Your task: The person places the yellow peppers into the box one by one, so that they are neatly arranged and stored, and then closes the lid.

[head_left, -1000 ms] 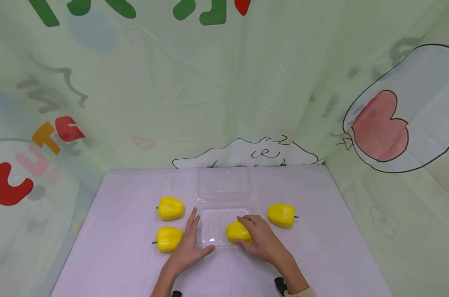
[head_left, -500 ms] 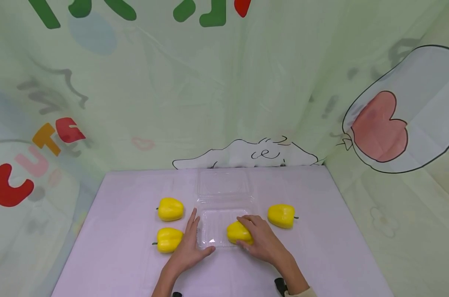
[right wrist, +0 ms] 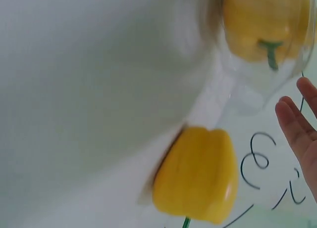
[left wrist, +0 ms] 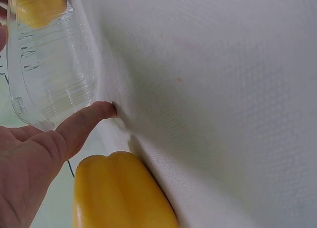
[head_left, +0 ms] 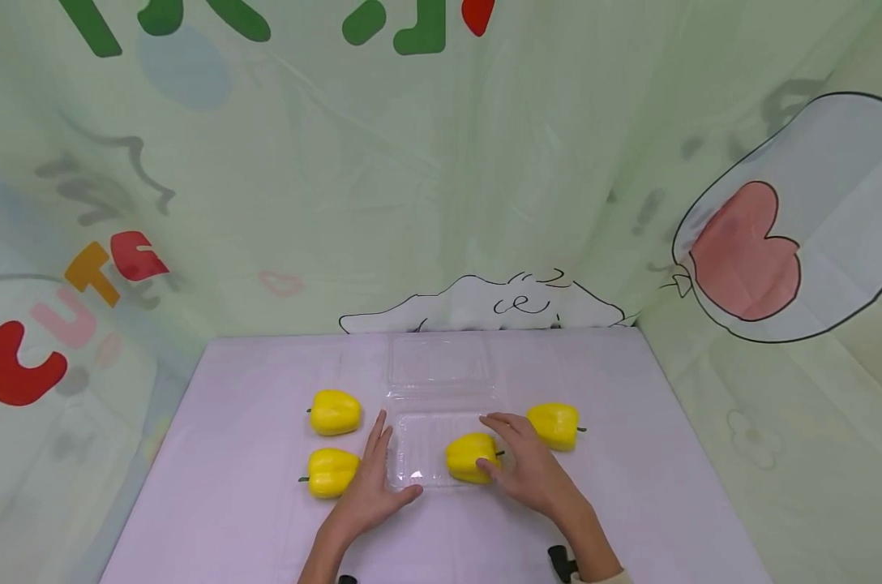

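A yellow bell pepper (head_left: 464, 459) lies in the right part of a clear plastic clamshell box (head_left: 421, 438), its green stem toward the right. My right hand (head_left: 532, 472) is around that side, thumb and fingers spread; in the right wrist view the fingers (right wrist: 294, 121) stand apart from the box wall, with the boxed pepper (right wrist: 262, 20) seen through it. My left hand (head_left: 368, 491) is at the box's left side, fingers extended. In the left wrist view one fingertip (left wrist: 105, 109) touches the cloth beside the box (left wrist: 59, 69). Whether this hand touches the box I cannot tell.
The box's hinged lid (head_left: 438, 362) lies folded back behind it. Two yellow bell peppers (head_left: 335, 412) (head_left: 333, 473) lie to the left, the nearer one beside my left hand. Another bell pepper (head_left: 555, 427) lies just beyond my right hand. Printed curtains (head_left: 412, 178) surround the pale table (head_left: 266, 519).
My right hand has let go of the bell pepper in the box and drawn back slightly to the right, uncovering its stem. The left hand stays in place.
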`<action>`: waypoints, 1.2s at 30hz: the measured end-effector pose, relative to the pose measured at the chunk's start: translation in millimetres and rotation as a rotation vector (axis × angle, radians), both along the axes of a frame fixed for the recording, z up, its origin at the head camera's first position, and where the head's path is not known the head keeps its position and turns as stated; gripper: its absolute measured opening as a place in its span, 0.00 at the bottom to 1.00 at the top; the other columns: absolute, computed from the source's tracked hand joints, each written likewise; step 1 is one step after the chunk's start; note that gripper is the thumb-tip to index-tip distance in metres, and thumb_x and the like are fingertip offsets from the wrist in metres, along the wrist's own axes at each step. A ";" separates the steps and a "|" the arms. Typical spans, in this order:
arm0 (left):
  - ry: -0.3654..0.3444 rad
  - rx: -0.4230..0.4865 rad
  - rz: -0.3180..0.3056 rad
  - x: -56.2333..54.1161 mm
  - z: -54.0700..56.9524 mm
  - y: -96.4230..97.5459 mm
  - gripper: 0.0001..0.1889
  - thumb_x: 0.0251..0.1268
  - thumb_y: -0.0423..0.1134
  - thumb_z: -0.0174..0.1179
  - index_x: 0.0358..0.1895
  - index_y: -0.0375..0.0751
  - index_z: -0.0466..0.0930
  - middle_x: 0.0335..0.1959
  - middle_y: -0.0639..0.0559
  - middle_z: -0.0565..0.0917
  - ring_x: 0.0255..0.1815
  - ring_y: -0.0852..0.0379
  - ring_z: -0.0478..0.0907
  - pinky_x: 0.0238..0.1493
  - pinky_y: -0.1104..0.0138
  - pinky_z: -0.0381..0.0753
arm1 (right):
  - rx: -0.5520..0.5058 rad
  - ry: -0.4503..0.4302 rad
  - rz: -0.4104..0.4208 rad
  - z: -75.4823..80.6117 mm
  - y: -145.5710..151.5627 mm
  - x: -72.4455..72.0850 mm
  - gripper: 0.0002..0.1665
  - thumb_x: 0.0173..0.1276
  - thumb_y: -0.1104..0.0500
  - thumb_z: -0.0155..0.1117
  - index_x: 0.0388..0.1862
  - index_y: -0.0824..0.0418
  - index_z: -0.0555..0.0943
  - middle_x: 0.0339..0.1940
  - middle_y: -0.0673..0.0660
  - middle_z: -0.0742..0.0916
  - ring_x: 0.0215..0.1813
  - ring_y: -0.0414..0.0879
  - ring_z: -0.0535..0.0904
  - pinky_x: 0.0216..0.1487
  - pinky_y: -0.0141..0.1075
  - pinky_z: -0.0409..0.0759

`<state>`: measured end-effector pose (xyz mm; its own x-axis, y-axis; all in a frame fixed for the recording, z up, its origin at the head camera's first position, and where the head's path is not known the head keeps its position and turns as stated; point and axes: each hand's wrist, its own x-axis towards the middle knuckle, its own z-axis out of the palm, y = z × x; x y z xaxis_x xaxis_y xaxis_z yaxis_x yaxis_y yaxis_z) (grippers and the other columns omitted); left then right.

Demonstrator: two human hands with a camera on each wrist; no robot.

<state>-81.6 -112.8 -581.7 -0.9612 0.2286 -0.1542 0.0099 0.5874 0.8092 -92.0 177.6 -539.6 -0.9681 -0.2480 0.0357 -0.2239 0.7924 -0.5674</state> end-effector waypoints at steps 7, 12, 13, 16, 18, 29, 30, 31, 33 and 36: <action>0.004 0.002 0.003 0.2 -0.1 -0.7 0.59 0.58 0.52 0.78 0.86 0.35 0.50 0.91 0.56 0.35 0.90 0.40 0.48 0.85 0.41 0.62 | 0.029 0.126 -0.048 2.5 28.5 -5.6 0.37 0.66 0.51 0.80 0.72 0.57 0.79 0.74 0.58 0.79 0.75 0.57 0.74 0.73 0.56 0.81; 0.000 0.006 0.004 0.0 0.3 -0.5 0.59 0.58 0.51 0.78 0.86 0.35 0.50 0.91 0.56 0.35 0.90 0.40 0.47 0.85 0.41 0.62 | 0.047 0.168 -0.108 1.7 47.0 -10.5 0.36 0.64 0.55 0.80 0.70 0.61 0.80 0.73 0.63 0.79 0.77 0.64 0.69 0.76 0.64 0.76; -0.001 0.006 0.004 -0.1 0.2 -0.5 0.59 0.58 0.51 0.78 0.86 0.35 0.50 0.91 0.56 0.35 0.90 0.40 0.47 0.85 0.41 0.62 | 0.047 0.175 -0.119 1.4 50.2 -11.3 0.36 0.64 0.56 0.80 0.69 0.61 0.80 0.74 0.64 0.79 0.78 0.65 0.68 0.77 0.66 0.74; -0.003 0.008 0.004 -0.5 -0.1 -0.3 0.59 0.58 0.52 0.78 0.86 0.35 0.50 0.91 0.56 0.35 0.90 0.40 0.47 0.85 0.40 0.62 | 0.054 0.184 -0.148 -0.3 59.2 -12.9 0.35 0.64 0.58 0.80 0.69 0.63 0.80 0.74 0.66 0.77 0.79 0.67 0.66 0.78 0.68 0.71; -0.002 0.012 0.004 -0.5 -0.4 -0.3 0.59 0.58 0.52 0.78 0.86 0.35 0.50 0.91 0.56 0.35 0.90 0.40 0.47 0.85 0.40 0.62 | 0.050 0.175 -0.163 -1.7 64.2 -13.5 0.35 0.64 0.58 0.80 0.69 0.64 0.80 0.75 0.67 0.77 0.79 0.68 0.65 0.78 0.69 0.70; 0.009 0.031 -0.004 0.7 -1.0 -1.4 0.59 0.58 0.51 0.78 0.85 0.35 0.50 0.91 0.55 0.35 0.90 0.40 0.48 0.85 0.41 0.62 | 0.015 0.122 -0.205 -14.4 83.9 -13.9 0.40 0.65 0.58 0.79 0.73 0.67 0.75 0.75 0.69 0.74 0.77 0.68 0.65 0.79 0.70 0.67; 0.009 0.030 -0.004 0.7 -1.1 -1.5 0.59 0.58 0.51 0.78 0.86 0.35 0.50 0.91 0.55 0.35 0.90 0.40 0.47 0.85 0.41 0.62 | 0.015 0.118 -0.207 -14.9 84.9 -13.8 0.40 0.65 0.58 0.79 0.73 0.68 0.75 0.75 0.70 0.74 0.77 0.69 0.65 0.79 0.70 0.67; 0.009 0.029 -0.004 0.8 -1.3 -1.5 0.59 0.58 0.51 0.78 0.86 0.35 0.50 0.91 0.55 0.35 0.90 0.40 0.47 0.85 0.41 0.62 | 0.015 0.109 -0.209 -15.3 85.9 -13.6 0.40 0.65 0.58 0.78 0.73 0.68 0.74 0.76 0.70 0.73 0.77 0.69 0.65 0.79 0.70 0.67; 0.010 0.026 -0.004 1.0 -1.2 -1.6 0.59 0.58 0.51 0.78 0.86 0.35 0.50 0.91 0.55 0.35 0.90 0.40 0.47 0.85 0.41 0.62 | 0.019 0.092 -0.211 -16.1 87.5 -13.0 0.41 0.66 0.58 0.78 0.74 0.68 0.73 0.76 0.71 0.73 0.77 0.70 0.65 0.79 0.70 0.67; 0.015 0.022 -0.004 1.2 -1.2 -1.6 0.59 0.58 0.51 0.78 0.85 0.35 0.50 0.91 0.55 0.35 0.90 0.40 0.48 0.85 0.41 0.62 | 0.028 0.077 -0.212 -17.1 88.7 -11.9 0.41 0.66 0.58 0.77 0.74 0.68 0.73 0.76 0.72 0.72 0.77 0.71 0.65 0.78 0.71 0.67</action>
<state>-80.4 -114.4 -582.9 -0.9624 0.2358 -0.1344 0.0248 0.5696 0.8216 -103.9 266.2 -556.6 -0.9934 -0.0415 0.1073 -0.0926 0.8418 -0.5319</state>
